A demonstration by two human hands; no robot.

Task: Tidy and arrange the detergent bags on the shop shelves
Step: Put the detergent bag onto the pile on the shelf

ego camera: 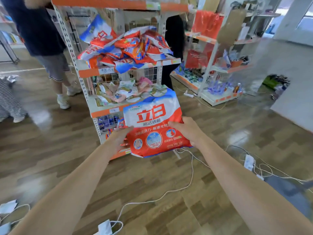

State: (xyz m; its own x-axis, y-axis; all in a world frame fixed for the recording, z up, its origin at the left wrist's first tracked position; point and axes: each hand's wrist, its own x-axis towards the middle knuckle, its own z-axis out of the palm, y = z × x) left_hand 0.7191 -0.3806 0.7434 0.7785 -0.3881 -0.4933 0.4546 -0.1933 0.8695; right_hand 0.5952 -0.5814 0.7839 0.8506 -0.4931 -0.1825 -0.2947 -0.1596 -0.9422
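Both hands held one red, white and blue detergent bag [155,122] upright in the air in front of the shelf unit [94,106]. The left hand [118,141] gripped its lower left edge, and the right hand [188,129] gripped its right edge with the thumb on the printed face.

On the upper shelf [88,72] lay a loose heap of bags [125,46] in the same colours, some hanging over the orange front edge. The shelf below [101,112] carried a jumble of paler packets [125,92]. The lowest level was mostly hidden behind the held bag.

The floor [152,192] was glossy brown wood-pattern planks, crossed by white cables [191,168] and a power strip [249,161]. A second shelf unit [213,68] stood to the right with red bags and blue goods. At the left a person [44,39] in shorts and white shoes stood beside the unit.
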